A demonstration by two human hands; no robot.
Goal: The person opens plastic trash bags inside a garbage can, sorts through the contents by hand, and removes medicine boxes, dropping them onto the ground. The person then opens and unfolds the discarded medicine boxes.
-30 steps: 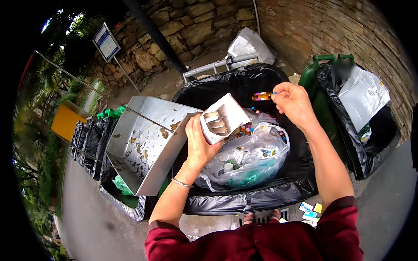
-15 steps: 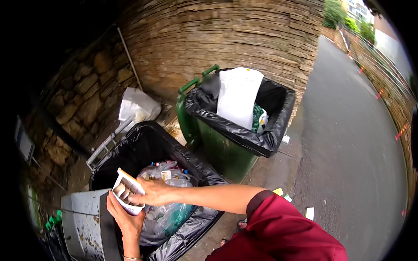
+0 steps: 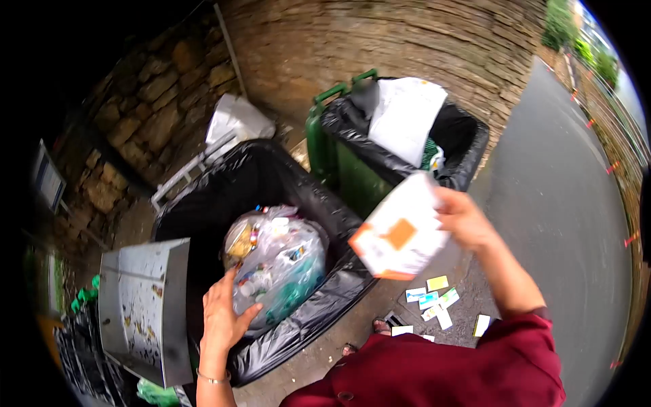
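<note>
Rather blurry box (image 3: pixel 403 229) in right hand (image 3: pixel 464 218)

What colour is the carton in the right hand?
The carton is white with orange patches (head view).

Outdoor roadside rubbish point. Black-lined bin (image 3: pixel 315 197) holding a bag of rubbish (image 3: pixel 295 247), plus green bin (image 3: pixel 356 180), near a stone wall (image 3: pixel 380 41) and paved road (image 3: pixel 556 203).

Left hand (image 3: pixel 227 315) at left, back upward; fingers extended toward far side, thumb angled out rightward. Left forearm (image 3: pixel 215 372) reaches in from near edge. Right hand (image 3: pixel 462 218) at right, farther off, grip clamped. Right forearm (image 3: pixel 510 279) slants far and leftward from maroon sleeve (image 3: pixel 519 349).
</note>
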